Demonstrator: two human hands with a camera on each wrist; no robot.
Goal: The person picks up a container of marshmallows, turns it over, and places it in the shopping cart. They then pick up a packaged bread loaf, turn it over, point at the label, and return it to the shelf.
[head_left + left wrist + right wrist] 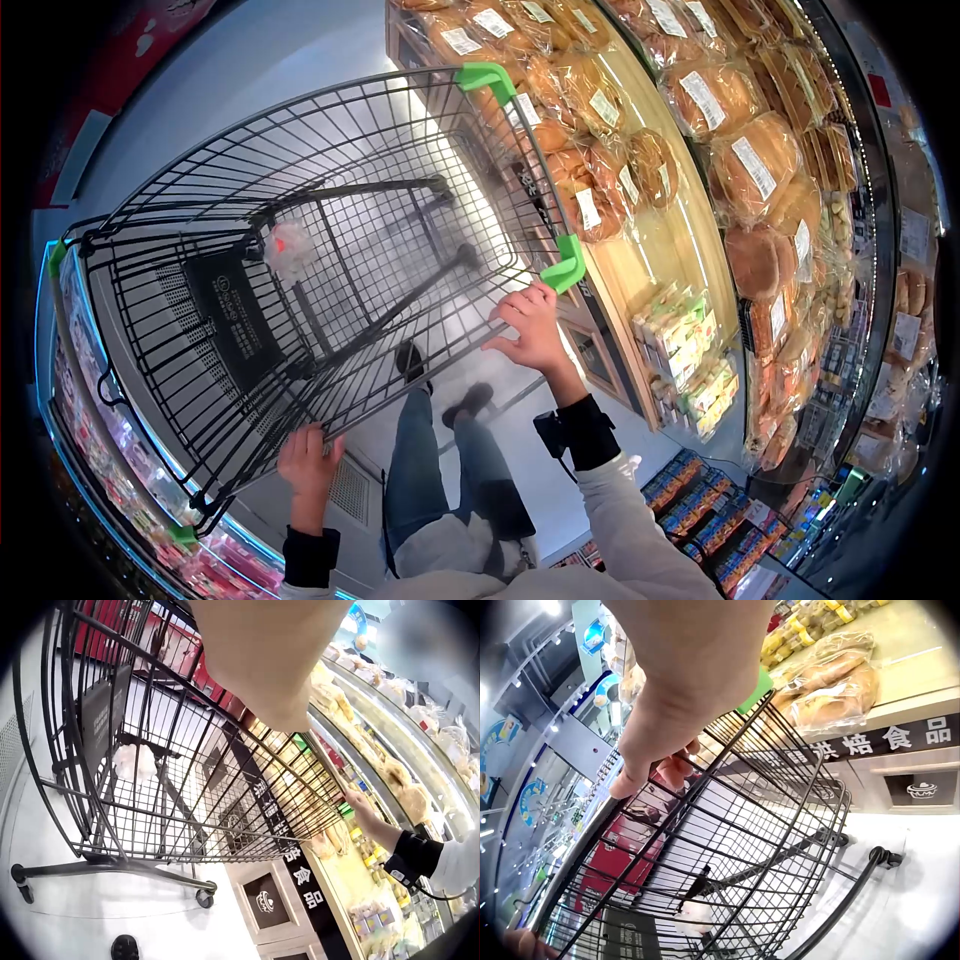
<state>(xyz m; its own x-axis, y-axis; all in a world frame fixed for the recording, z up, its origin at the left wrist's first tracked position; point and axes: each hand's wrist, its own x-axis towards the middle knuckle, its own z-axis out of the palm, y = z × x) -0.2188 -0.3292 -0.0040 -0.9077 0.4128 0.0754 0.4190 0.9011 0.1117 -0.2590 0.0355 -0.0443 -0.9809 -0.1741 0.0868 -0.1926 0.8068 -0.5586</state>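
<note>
A black wire shopping cart (350,225) with green corner pieces stands in front of me. My left hand (308,465) grips its near rim, fingers over the bar. Further right along that rim, my right hand (530,325) holds the bar beside a green corner (565,263); in the right wrist view its fingers (676,769) curl round the bar. Inside the cart lies a small whitish plastic bag (288,250) with a spot of red, near a black sign panel (232,318). The left wrist view shows the cart's wheels (205,898) on the pale floor.
Wrapped bread (590,195) with white labels fills a wooden counter (690,180) close along the cart's right side. Beyond it rise shelves of more loaves (755,165). A lit display case (110,400) stands at the left. My shoes (468,400) are just behind the cart.
</note>
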